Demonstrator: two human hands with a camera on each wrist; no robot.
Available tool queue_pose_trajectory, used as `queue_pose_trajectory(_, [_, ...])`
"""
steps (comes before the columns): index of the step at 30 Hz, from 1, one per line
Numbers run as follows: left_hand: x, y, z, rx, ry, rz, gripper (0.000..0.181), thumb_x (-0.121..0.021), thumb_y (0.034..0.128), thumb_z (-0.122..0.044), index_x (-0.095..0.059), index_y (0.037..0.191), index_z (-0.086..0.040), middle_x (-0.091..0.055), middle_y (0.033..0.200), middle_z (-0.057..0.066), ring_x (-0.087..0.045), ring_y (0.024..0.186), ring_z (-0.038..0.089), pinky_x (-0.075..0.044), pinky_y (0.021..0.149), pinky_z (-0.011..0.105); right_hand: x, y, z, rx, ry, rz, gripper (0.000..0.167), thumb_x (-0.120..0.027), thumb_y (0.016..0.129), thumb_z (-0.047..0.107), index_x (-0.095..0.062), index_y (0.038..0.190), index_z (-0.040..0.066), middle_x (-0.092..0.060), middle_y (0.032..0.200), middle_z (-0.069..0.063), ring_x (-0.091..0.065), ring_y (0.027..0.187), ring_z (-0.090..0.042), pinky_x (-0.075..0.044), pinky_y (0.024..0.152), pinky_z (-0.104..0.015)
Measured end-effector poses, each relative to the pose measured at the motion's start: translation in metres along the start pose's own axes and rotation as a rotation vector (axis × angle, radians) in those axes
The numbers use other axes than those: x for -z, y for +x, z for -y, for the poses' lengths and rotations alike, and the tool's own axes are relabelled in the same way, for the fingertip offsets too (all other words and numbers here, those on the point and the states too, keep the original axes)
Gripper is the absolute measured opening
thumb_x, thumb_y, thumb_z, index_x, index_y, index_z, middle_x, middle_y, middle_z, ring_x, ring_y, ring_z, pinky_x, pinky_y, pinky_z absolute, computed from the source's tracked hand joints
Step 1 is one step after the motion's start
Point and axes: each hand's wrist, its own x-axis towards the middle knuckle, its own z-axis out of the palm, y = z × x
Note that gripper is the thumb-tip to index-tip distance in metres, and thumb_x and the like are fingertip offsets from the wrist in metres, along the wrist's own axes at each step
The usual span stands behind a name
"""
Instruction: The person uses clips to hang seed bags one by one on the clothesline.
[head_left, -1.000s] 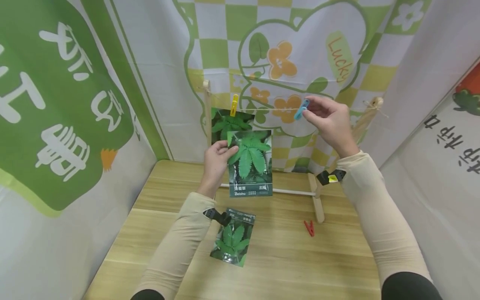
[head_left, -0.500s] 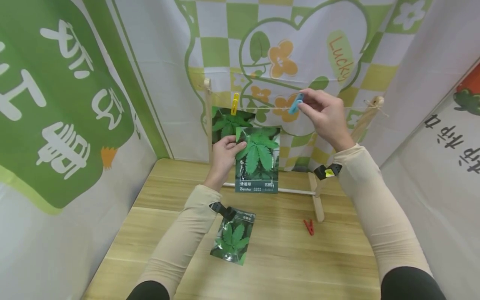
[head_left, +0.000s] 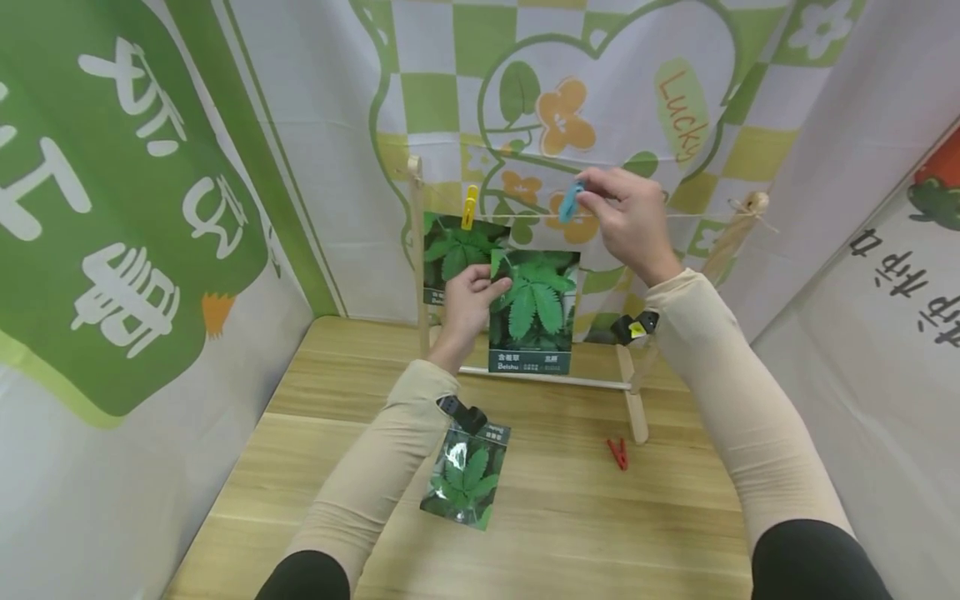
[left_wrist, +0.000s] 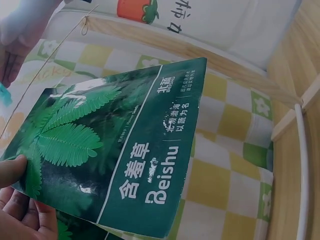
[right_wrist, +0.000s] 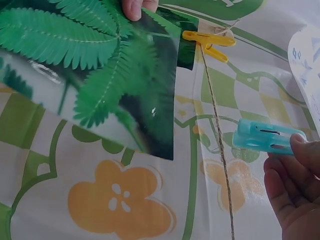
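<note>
Left fingers [head_left: 497, 290] pinch a packet [head_left: 532, 321]; higher, right fingers [head_left: 603, 182] pinch a peg [head_left: 570, 202], which only wrist views show apparently off the string [right_wrist: 224, 167].

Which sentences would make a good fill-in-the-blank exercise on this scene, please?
The blue peg is in the ____ hand.
The ____ peg clips a packet to the string.
The peg lying on the table is ____.
The left hand holds one of the ____ packets in view.
Missing: right, yellow, red, three.
</note>
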Motion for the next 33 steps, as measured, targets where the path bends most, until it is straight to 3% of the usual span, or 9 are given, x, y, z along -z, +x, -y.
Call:
queue_pose_trajectory(6, [-0.009, 0.004, -0.002, -0.003, -0.007, 0.018, 0.036, -0.071, 0.0898, -0.019, -0.061, 0.121, -0.004, -0.067, 0.122, 0.016, -0.062, 0.114, 0.025, -0.047, 0.105, 0.04, -0.005, 0.006, -0.002, -0.012, -0.035, -0.013, 0.012, -0.066, 0.091, 0.004, -0.074, 0.093, -0.005, -0.075, 0.095, -0.017, -0.056, 0.075, 0.0, -0.046, 0.07, -0.011])
queue_pose_trajectory(14, [-0.021, 0.013, -0.002, -0.13, -0.033, -0.003, 0.031, -0.072, 0.0884, -0.016, -0.063, 0.115, -0.002, -0.07, 0.114, 0.019, -0.065, 0.105, 0.023, -0.05, 0.099, 0.038, -0.011, 0.004, -0.006, -0.103, -0.061, 0.103, 0.012, -0.065, 0.092, 0.004, -0.075, 0.096, -0.002, -0.072, 0.089, -0.019, -0.055, 0.067, -0.011, -0.044, 0.062, -0.012])
queue_pose_trajectory(21, [-0.025, 0.016, -0.001, -0.162, -0.024, -0.028, 0.035, -0.071, 0.0885, -0.016, -0.062, 0.119, 0.0, -0.069, 0.114, 0.021, -0.064, 0.101, 0.023, -0.052, 0.091, 0.032, -0.012, 0.001, -0.007, -0.136, -0.103, 0.149, 0.014, -0.065, 0.091, 0.003, -0.074, 0.1, -0.002, -0.074, 0.101, -0.018, -0.068, 0.084, -0.022, -0.047, 0.071, -0.01])
queue_pose_trajectory(25, [-0.025, 0.016, -0.002, -0.157, -0.04, -0.017, 0.038, -0.069, 0.0907, -0.015, -0.06, 0.125, -0.001, -0.069, 0.116, 0.022, -0.064, 0.105, 0.024, -0.049, 0.087, 0.029, -0.013, 0.002, -0.007, -0.122, -0.117, 0.194, 0.016, -0.064, 0.092, 0.003, -0.073, 0.103, -0.004, -0.073, 0.104, -0.02, -0.069, 0.087, -0.029, -0.054, 0.076, -0.023])
queue_pose_trajectory(29, [-0.024, 0.015, -0.003, -0.14, -0.044, 0.026, 0.039, -0.063, 0.0943, -0.012, -0.056, 0.131, -0.001, -0.066, 0.121, 0.022, -0.061, 0.114, 0.027, -0.05, 0.098, 0.033, -0.013, 0.002, -0.008, -0.153, -0.143, 0.258, 0.022, -0.064, 0.092, 0.003, -0.07, 0.112, -0.003, -0.071, 0.106, -0.022, -0.069, 0.089, -0.032, -0.057, 0.081, -0.04])
queue_pose_trajectory(33, [-0.023, 0.014, -0.003, -0.12, -0.047, 0.049, 0.037, -0.059, 0.0965, -0.009, -0.054, 0.132, 0.001, -0.064, 0.123, 0.023, -0.059, 0.118, 0.029, -0.048, 0.104, 0.039, -0.011, 0.003, -0.01, -0.183, -0.143, 0.332, 0.031, -0.064, 0.092, 0.004, -0.065, 0.123, -0.003, -0.069, 0.111, -0.023, -0.068, 0.096, -0.035, -0.056, 0.087, -0.045])
